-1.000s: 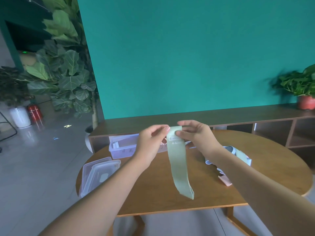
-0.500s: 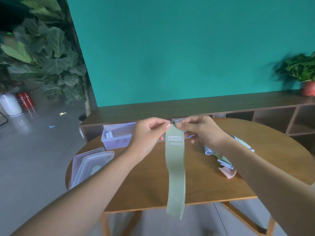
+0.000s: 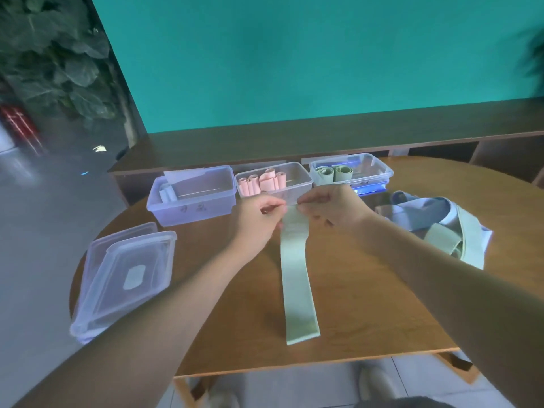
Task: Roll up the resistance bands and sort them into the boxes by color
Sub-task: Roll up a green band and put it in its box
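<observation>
A pale green resistance band (image 3: 295, 278) lies stretched toward me on the round wooden table (image 3: 368, 328). My left hand (image 3: 259, 219) and my right hand (image 3: 329, 207) pinch its far end from either side. Behind my hands stand three clear boxes in a row. The left box (image 3: 200, 207) holds a pale blue roll. The middle box (image 3: 290, 187) holds several pink rolls. The right box (image 3: 371, 172) holds green rolls. A loose heap of blue and green bands (image 3: 435, 228) lies to the right of my right hand.
Stacked clear lids (image 3: 123, 275) overhang the table's left edge. A low wooden shelf (image 3: 294, 142) runs behind the table against the teal wall. A large plant (image 3: 59, 60) stands at the far left.
The view has tilted down, so all three boxes show. The green band, which hung in the air from my fingers, now lies flat on the table; both hands still pinch its top end.
</observation>
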Tool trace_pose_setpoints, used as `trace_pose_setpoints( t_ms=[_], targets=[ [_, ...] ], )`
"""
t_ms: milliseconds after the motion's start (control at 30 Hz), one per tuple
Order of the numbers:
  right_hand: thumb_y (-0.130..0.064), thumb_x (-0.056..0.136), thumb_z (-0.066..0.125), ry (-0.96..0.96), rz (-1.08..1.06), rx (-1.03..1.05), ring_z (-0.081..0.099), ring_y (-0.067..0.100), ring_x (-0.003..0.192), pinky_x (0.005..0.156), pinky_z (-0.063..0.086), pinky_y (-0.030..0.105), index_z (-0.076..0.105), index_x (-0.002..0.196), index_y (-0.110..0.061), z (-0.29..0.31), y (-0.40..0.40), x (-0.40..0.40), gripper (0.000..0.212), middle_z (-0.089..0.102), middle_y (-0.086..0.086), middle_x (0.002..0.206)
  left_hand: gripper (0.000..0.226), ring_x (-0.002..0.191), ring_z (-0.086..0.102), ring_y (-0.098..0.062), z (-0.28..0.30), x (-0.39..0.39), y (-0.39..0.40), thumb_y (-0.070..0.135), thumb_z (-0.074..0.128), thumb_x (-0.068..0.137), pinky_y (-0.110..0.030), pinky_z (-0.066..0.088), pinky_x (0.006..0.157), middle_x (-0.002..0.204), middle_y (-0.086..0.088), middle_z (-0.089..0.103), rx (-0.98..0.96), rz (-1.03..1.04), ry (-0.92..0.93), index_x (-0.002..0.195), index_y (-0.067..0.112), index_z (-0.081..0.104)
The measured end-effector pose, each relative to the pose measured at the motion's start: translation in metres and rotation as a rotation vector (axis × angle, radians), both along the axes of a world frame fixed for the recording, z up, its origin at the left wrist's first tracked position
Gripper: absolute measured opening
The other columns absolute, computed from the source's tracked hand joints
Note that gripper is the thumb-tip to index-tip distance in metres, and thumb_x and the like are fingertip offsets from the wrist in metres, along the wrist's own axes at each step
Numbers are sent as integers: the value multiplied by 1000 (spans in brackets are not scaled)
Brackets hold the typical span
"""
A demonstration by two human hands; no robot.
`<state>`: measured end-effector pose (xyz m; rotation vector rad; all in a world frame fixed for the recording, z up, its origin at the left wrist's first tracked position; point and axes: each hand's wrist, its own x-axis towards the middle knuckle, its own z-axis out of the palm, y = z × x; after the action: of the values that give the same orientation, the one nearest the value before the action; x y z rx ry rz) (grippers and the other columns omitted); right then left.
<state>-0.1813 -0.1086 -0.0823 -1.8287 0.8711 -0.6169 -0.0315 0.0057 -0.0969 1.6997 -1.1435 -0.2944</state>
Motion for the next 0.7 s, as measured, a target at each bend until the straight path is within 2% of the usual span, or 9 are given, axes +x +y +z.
trace_pose_setpoints(
  t_ms=[67,200,300,400,500,600,633,700],
  targets=[
    [-18,87,79,-22,-14,11,50,12,56,51,37,26,76,93,-21,-10,-10,7,8,66,-3,65,11,62,68,-4,-11,9,-13,16,71,92,-17,49,58,74,9,74,22,2,-7,100,17,78],
    [-17,88,78,-38,-32,36,53,5,52,46,39,19,74,98,-18,-28,-29,20,10,65,-11,59,10,59,66,-6,-25,23,-31,17,72,91,-12,47,57,73,10,73,23,-5,6,99,18,78],
    [-16,89,77,-44,-52,51,55,2,51,46,42,17,73,100,-18,-39,-42,32,12,65,-12,58,11,58,66,-6,-34,34,-45,16,71,92,-10,45,55,77,9,73,41,-3,16,101,17,78],
    [-14,89,76,-76,-73,72,59,4,52,46,44,19,72,101,-16,-48,-51,42,13,67,-12,59,10,61,67,-6,-42,43,-59,16,70,92,-15,49,56,76,5,74,35,14,-10,100,19,77],
    [-16,90,75,-143,-114,104,67,7,61,49,49,22,72,101,-19,-57,-57,52,12,74,-6,76,11,65,66,-13,-50,50,-73,14,69,93,-20,56,58,78,-4,74,8,38,-1,101,18,77],
    [-16,90,75,-189,-142,122,73,13,77,57,55,26,69,113,-17,-74,-59,56,23,74,-2,107,20,73,69,-8,-66,54,-80,18,70,93,-33,61,74,92,5,75,11,51,-21,112,19,75],
    [-16,90,75,-179,-149,118,74,15,81,61,57,28,67,119,-17,-81,-58,55,30,71,-1,114,24,80,68,-2,-73,55,-79,20,70,93,-32,60,82,99,9,74,23,51,-32,117,21,73],
    [-19,89,75,-121,-183,94,75,15,78,67,60,29,65,123,-19,-93,-53,49,36,71,-2,114,31,87,61,15,-87,54,-72,22,71,94,-15,52,90,107,15,69,55,62,-64,125,22,70]
  ],
)
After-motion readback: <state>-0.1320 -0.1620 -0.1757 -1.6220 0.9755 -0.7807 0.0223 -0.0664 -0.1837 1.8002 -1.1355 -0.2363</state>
